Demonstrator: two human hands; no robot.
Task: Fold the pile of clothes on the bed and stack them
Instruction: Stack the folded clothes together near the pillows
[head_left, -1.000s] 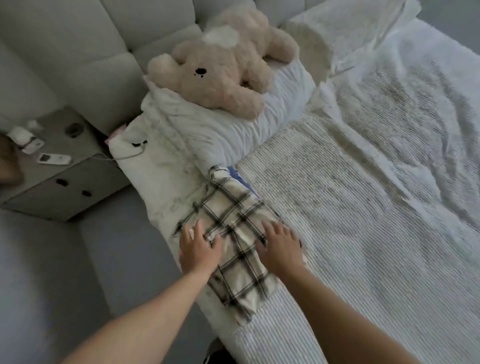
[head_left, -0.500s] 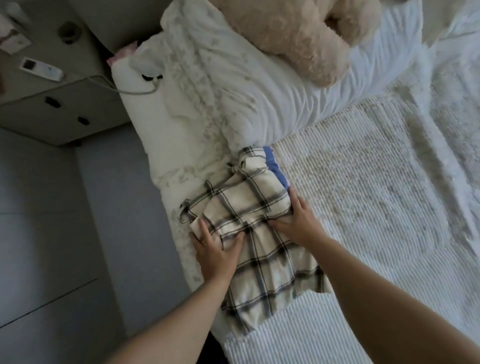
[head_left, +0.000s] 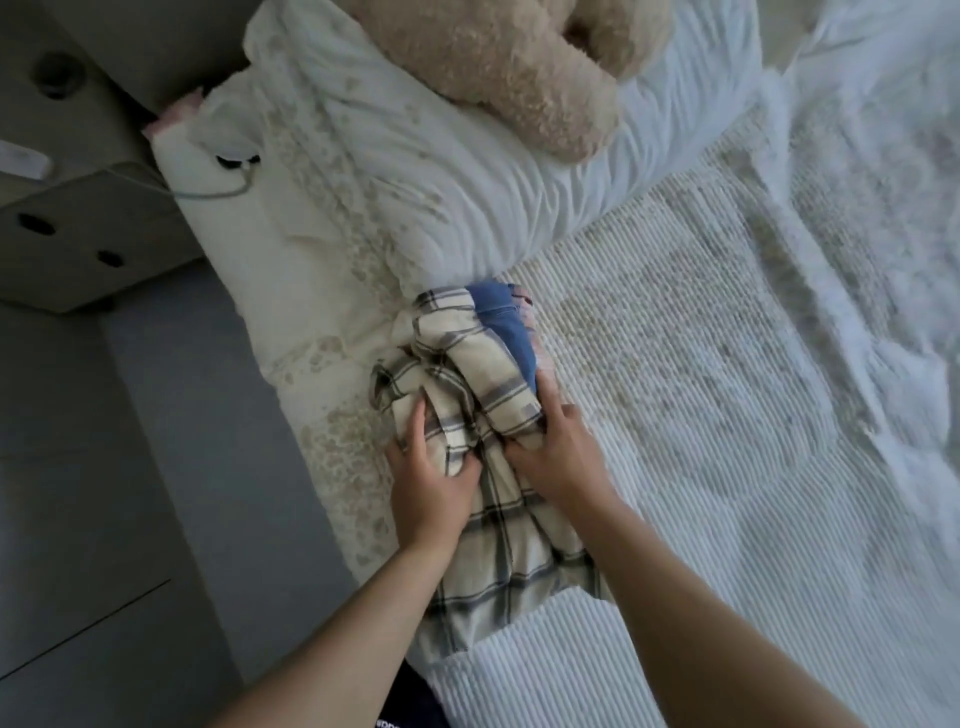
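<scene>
Nightstand (head_left: 88, 234): far left, beside bed (head_left: 727, 415). Left hand (head_left: 431, 483): fingers curled, gripping plaid shirt (head_left: 483, 395). Plaid shirt: bunched at bed's left edge, below pillow (head_left: 467, 171), partly over blue garment (head_left: 506, 327). Right hand (head_left: 561, 457): gripping the plaid's right fold. Teddy bear (head_left: 509, 67): on pillow.

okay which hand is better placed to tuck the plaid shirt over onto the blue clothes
Right, probably. The right hand already grips the plaid shirt beside the blue garment; the left hand holds the far edge.
</scene>
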